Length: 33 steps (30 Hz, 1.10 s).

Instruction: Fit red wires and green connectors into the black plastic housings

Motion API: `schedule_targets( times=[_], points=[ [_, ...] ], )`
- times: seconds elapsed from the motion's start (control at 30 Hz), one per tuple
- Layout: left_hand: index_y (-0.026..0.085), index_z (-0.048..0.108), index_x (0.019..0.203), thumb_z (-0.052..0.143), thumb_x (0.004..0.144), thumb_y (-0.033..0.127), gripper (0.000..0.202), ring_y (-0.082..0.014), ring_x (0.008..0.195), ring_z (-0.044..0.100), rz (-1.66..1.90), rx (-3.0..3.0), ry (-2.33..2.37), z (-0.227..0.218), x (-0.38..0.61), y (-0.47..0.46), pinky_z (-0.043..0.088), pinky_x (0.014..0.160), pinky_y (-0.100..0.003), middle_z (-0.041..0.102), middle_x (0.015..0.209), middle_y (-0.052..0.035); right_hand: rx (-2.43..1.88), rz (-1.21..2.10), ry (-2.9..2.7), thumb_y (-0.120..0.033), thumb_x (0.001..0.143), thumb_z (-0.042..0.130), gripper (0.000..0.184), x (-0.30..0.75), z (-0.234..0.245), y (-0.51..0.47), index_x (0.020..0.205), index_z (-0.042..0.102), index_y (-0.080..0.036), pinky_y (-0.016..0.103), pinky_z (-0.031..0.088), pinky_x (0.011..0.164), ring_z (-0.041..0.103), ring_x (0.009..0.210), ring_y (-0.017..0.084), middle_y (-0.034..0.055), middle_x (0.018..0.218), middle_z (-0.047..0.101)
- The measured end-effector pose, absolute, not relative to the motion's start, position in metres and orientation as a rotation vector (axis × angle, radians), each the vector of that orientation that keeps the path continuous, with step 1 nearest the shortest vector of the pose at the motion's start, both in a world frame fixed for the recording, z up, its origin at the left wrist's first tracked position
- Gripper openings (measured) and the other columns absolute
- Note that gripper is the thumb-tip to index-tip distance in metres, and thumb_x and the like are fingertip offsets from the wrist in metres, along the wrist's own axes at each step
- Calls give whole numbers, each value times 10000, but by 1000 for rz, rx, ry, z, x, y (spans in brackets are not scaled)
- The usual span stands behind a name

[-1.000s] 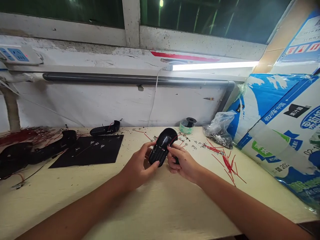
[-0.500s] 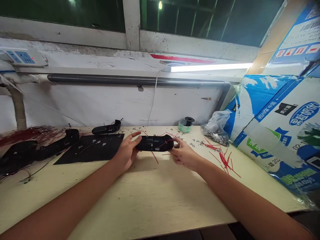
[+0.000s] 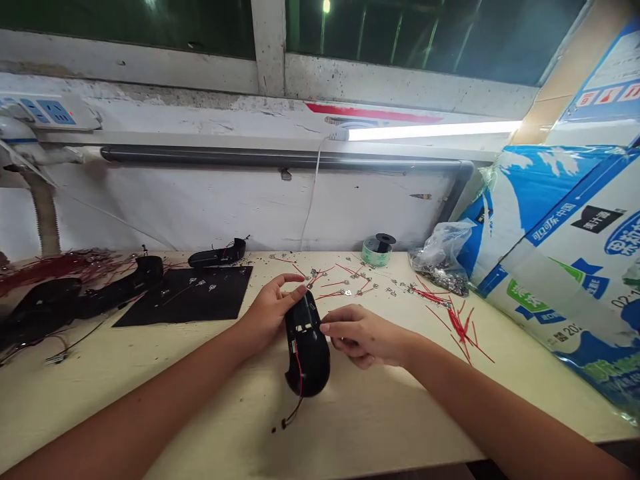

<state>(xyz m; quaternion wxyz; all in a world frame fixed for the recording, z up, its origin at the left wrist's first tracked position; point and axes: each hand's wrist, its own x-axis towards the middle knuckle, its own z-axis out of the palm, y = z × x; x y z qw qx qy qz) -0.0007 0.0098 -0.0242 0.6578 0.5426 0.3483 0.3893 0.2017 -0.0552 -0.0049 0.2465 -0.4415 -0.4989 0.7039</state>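
A long black plastic housing (image 3: 309, 363) stands tilted over the table, its rounded end toward me. Pale pads and a small white connector show on its face, and a thin red and black wire (image 3: 300, 373) hangs from it with a dark plug at the end. My left hand (image 3: 270, 310) is closed around the upper left part of the housing, thumb on top. At its right edge, my right hand (image 3: 363, 335) has thumb and forefinger pinched against the side, the other fingers curled under. Whether anything small lies between those fingertips is hidden.
Small metal pieces with red wires (image 3: 345, 292) are scattered behind the hands. A black mat (image 3: 200, 307) and more black housings (image 3: 117, 287) lie left. A tape roll (image 3: 376, 253), a plastic bag of small parts (image 3: 443, 267) and a blue-and-white carton (image 3: 560, 267) are at right.
The housing has turned from lying crosswise between both hands to pointing lengthwise toward me, its wire now dangling. My right hand has shifted from its end to its right side.
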Motion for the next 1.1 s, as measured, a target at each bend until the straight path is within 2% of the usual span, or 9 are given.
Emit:
schedule_targets(
  times=[0.13, 0.23, 0.4, 0.53, 0.67, 0.73, 0.87, 1.0, 1.1],
  points=[
    [224, 545, 1112, 734, 768, 505, 483, -92, 616, 611, 886, 1365, 839, -28, -1, 8, 474, 552, -179, 656, 763, 10, -1370, 1754, -1443, -333, 874, 610, 218, 195, -9, -59, 749, 505, -188, 211, 141, 367, 230, 417, 59, -67, 550, 371],
    [206, 557, 1053, 741, 751, 522, 474, -90, 629, 597, 855, 1417, 912, -29, -1, 7, 459, 550, -177, 653, 750, 12, -1481, 1413, -1597, -310, 876, 603, 133, 190, -10, -64, 873, 587, -178, 209, 235, 395, 329, 441, 62, -46, 619, 464],
    [225, 535, 1122, 688, 772, 577, 519, -102, 641, 605, 796, 1425, 996, -26, 0, 9, 452, 547, -194, 685, 817, -7, -1362, 1091, -1665, -343, 904, 603, 274, 187, -12, -66, 1159, 561, -253, 220, 320, 477, 371, 506, 86, -62, 660, 460],
    [248, 517, 1178, 617, 816, 598, 513, -117, 670, 622, 771, 1420, 996, -24, 2, 8, 473, 594, -221, 694, 846, -15, -1379, 1030, -1649, -363, 912, 592, 180, 188, -21, -61, 991, 662, -218, 237, 300, 480, 351, 500, 83, -44, 644, 453],
    [248, 548, 1128, 640, 831, 486, 392, -156, 933, 655, 797, 1458, 881, -24, -2, 5, 511, 810, -282, 665, 1181, -62, -1374, 1014, -1654, -377, 913, 587, 207, 187, -21, -58, 865, 659, -189, 244, 301, 497, 373, 527, 95, -32, 622, 461],
    [240, 585, 1045, 663, 813, 397, 291, -154, 949, 642, 773, 1538, 832, -23, -4, 5, 492, 817, -288, 575, 1340, -54, -1384, 1002, -1631, -384, 915, 579, 216, 187, -18, -58, 867, 638, -182, 248, 303, 495, 385, 521, 96, -29, 638, 470],
    [187, 654, 847, 712, 749, 322, 177, -200, 1099, 576, 777, 1758, 823, -22, -6, 3, 447, 879, -290, 589, 1238, -60, -1357, 922, -1632, -357, 917, 573, 195, 187, -17, -58, 858, 612, -176, 253, 313, 524, 400, 565, 111, -27, 635, 463],
    [190, 655, 839, 718, 746, 301, 158, -140, 954, 567, 748, 1808, 845, -21, -4, 2, 424, 813, -263, 598, 1199, -41, -1322, 911, -1715, -368, 918, 590, 195, 192, -20, -57, 985, 660, -198, 255, 310, 525, 385, 564, 113, -36, 631, 433],
    [187, 640, 833, 715, 748, 294, 156, -118, 880, 550, 731, 1830, 834, -20, -3, 0, 412, 766, -250, 613, 1147, -34, -1345, 960, -1774, -396, 937, 563, 227, 195, -24, -55, 948, 685, -205, 259, 299, 497, 363, 529, 108, -19, 638, 483]
  ],
)
